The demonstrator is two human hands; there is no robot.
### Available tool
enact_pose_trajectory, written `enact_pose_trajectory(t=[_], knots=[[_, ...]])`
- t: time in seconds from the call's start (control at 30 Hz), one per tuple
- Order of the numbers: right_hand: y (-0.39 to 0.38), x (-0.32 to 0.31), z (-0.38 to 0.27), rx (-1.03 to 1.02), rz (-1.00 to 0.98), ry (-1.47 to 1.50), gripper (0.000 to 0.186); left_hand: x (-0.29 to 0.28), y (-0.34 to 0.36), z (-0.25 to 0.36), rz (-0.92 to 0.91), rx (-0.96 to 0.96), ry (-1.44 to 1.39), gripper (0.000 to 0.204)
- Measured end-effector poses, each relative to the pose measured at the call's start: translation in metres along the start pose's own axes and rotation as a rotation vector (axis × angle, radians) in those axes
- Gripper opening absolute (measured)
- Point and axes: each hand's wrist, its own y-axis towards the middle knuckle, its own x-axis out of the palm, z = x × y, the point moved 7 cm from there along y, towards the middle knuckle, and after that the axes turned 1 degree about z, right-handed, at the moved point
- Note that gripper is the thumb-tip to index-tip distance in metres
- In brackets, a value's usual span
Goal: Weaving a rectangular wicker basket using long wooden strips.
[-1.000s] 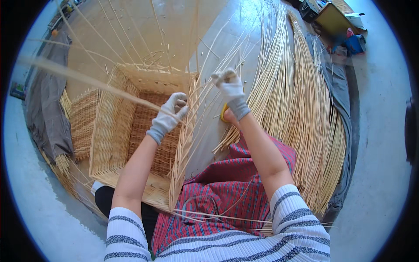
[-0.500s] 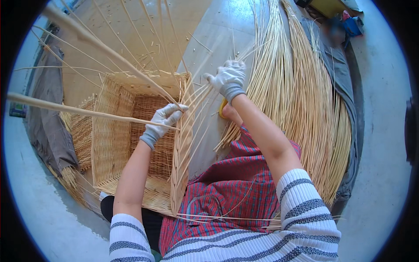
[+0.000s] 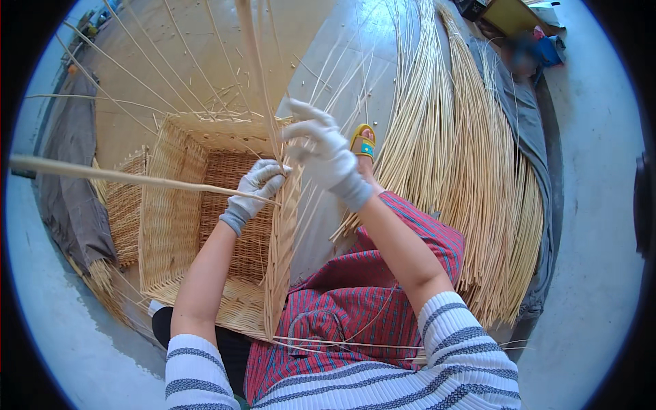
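A rectangular woven basket [image 3: 169, 212] lies tipped toward me, its darker inside showing. On its right rim, my left hand [image 3: 257, 191], in a white glove with grey cuff, pinches the base of an upright pale rod [image 3: 262, 75]. A second long rod [image 3: 116, 175] sticks out leftward from that rim, crossing behind my fingers or beside them. My right hand [image 3: 322, 152], gloved and blurred, is just right of the upright rod with fingers spread; whether it touches the rod is unclear. Thinner rods fan out from the basket's far rim and right side.
Big bundles of pale rods [image 3: 471, 232] lie along the right on grey cloth. A smaller woven piece [image 3: 123, 212] and grey cloth [image 3: 72, 178] sit at the left. Red striped fabric [image 3: 342, 307] covers my lap; my sandalled foot [image 3: 363, 143] shows. Assorted items [image 3: 502, 20] stand at the back right.
My right hand has moved down and left toward the upright rod, its fingers opening. That rod has swung from a leftward slant to nearly vertical. My left hand stays at the rim.
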Motion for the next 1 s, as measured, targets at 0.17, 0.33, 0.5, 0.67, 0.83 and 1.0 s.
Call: enact_pose_trajectory(t=[0.17,0.33,0.5,0.67,0.83,1.0], knots=[[0.027,0.038,0.006,0.104,-0.274,-0.463,0.037,0.009,0.003,0.042,0.217,0.288,0.531,0.034],[0.062,0.011,0.053,0.329,-0.286,0.980,0.042,-0.005,0.003,0.055,-0.073,0.264,0.938,0.052],[-0.063,0.001,0.200,0.940,0.504,0.303,0.066,0.023,0.026,-0.002,-0.249,-0.187,0.001,0.060],[-0.083,0.089,0.131,1.251,0.375,0.672,0.067,0.004,0.001,0.000,-0.204,-0.196,-0.054,0.080],[-0.065,0.055,0.123,0.955,0.272,-0.012,0.069,0.034,0.024,0.000,-0.038,-0.117,-0.195,0.072],[-0.028,0.029,0.054,0.769,-0.549,-0.330,0.050,0.021,0.014,-0.005,-0.003,-0.098,-0.318,0.057]])
